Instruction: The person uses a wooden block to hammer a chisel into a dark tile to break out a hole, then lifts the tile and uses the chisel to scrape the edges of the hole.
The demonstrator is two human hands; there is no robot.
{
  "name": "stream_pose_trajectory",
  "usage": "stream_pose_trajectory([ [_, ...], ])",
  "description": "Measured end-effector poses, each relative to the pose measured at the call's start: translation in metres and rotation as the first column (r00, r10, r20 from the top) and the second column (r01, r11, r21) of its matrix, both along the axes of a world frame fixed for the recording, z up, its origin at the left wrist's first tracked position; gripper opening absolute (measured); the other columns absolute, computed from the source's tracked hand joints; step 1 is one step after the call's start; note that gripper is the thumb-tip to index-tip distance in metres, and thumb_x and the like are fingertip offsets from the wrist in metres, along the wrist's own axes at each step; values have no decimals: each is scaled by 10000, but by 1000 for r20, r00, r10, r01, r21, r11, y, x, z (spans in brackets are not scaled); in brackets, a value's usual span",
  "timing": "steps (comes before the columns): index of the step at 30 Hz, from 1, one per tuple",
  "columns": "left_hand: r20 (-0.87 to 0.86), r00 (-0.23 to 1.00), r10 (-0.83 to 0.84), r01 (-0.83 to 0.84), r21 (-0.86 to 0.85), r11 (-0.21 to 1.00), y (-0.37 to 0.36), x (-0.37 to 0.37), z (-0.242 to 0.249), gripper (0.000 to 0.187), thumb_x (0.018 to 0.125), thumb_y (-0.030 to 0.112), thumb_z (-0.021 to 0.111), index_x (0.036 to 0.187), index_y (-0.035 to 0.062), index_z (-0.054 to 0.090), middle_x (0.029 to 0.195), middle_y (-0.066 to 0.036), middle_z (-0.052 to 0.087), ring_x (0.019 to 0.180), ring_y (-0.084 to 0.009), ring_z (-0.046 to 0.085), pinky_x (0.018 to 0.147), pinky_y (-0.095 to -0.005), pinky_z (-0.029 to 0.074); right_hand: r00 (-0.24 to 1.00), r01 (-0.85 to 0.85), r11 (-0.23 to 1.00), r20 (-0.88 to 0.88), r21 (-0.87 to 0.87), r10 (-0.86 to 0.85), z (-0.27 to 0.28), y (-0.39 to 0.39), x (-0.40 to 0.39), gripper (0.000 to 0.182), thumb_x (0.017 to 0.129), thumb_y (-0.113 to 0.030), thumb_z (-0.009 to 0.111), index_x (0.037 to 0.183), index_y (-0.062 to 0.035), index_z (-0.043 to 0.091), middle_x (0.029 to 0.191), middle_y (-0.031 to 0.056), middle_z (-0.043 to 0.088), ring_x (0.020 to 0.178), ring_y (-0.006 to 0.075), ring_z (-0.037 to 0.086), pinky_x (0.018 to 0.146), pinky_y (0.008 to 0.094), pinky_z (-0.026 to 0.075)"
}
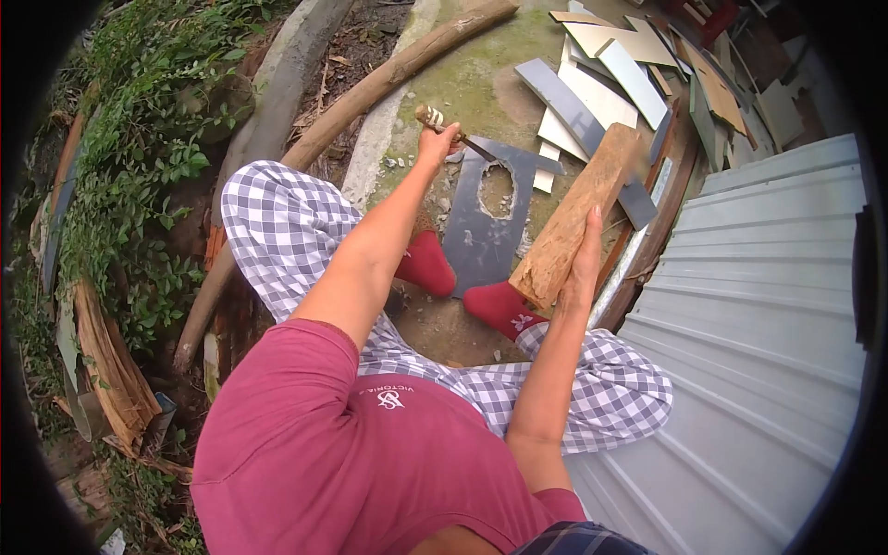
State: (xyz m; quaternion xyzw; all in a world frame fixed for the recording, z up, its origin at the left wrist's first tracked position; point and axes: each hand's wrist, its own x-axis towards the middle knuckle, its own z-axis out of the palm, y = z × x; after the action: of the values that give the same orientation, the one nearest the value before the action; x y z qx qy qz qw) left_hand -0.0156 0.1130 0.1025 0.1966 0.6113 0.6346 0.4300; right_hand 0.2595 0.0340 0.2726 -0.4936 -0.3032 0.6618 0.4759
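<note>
Soft, even daylight, likely overcast; no hard shadows. Mild sheen on corrugated metal sheet (pixel 768 305), not blown out. Strong fisheye: straight lines bow, black vignette rings frame, corners lost. Centre reasonably sharp; foliage (pixel 139 157) at left edge smeared, soft. Slight motion blur on raised hand (pixel 437 143). Colours saturated, exposure balanced.

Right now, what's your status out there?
Left hand shut on knife, raised over holed sheet. Right hand resting on plank. Feet on the sheet's near edge.

outdoor daylight: mossy concrete ground (pixel 472 83), corrugated metal sheet (pixel 758 305), leafy plants (pixel 139 176), long log (pixel 370 88), scattered offcuts (pixel 638 55)
</note>
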Motion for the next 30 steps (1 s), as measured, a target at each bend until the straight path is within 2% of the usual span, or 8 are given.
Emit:
stream_pose_trajectory([
  [2,-32,998,-57,54,-76,996,-15,-5,-1,315,834,254,664,1010,18,550,906,-99,647,724,-210,668,630,-306,549,1000,-2,1000,2,-20,2,-1,-2,-1,589,915,-490,485,1239,2,459,989,107,572,837,175,595,698,291,505],
  [6,-85,992,-94,89,-55,994,-15,-6,10,285,793,212,685,987,26,590,930,-80,645,830,-176,646,673,-304,547,1000,-15,1000,-3,14,15,-10,2,1,592,919,-488,476,1250,2,449,989,108,571,834,179,595,699,295,504],
  [7,-84,992,-98,93,-55,994,-12,-3,16,285,793,212,685,987,26,590,930,-80,645,830,-176,646,673,-304,547,1000,-12,1000,11,21,12,-11,2,2,596,919,-489,476,1254,3,446,989,108,570,833,179,595,699,297,504],
  [9,-65,995,-82,88,96,991,-5,7,26,223,725,148,684,899,27,615,767,-44,629,654,-120,597,572,-255,489,1000,-7,1000,14,17,6,-7,0,3,600,918,-489,478,1258,4,442,994,106,568,842,177,593,704,297,502],
  [12,-87,984,-156,167,129,978,6,21,36,219,727,148,682,901,26,630,767,-38,630,657,-118,593,583,-254,484,1000,-8,1000,5,19,8,-6,1,5,606,916,-489,482,1265,4,439,1003,102,564,862,173,588,714,297,499],
  [18,-198,947,-254,290,175,941,24,48,28,262,730,177,690,919,7,627,847,-52,664,776,-139,628,711,-280,506,1000,8,1000,21,12,-8,-10,1,4,608,913,-490,487,1260,8,449,1031,99,560,881,169,580,735,291,489],
  [20,-331,906,-265,322,128,938,27,53,30,317,717,182,695,968,9,608,877,-66,670,822,-150,636,749,-288,508,1000,18,1000,26,8,-18,-11,1,4,609,913,-492,486,1257,9,453,1038,99,560,879,167,580,738,288,485],
  [30,-450,842,-298,369,76,926,31,55,27,391,703,193,699,1045,49,577,940,-83,676,872,-181,643,788,-321,502,999,24,1000,42,5,-24,-10,1,1,591,915,-493,483,1234,5,475,1018,91,567,874,159,577,730,282,483],
])
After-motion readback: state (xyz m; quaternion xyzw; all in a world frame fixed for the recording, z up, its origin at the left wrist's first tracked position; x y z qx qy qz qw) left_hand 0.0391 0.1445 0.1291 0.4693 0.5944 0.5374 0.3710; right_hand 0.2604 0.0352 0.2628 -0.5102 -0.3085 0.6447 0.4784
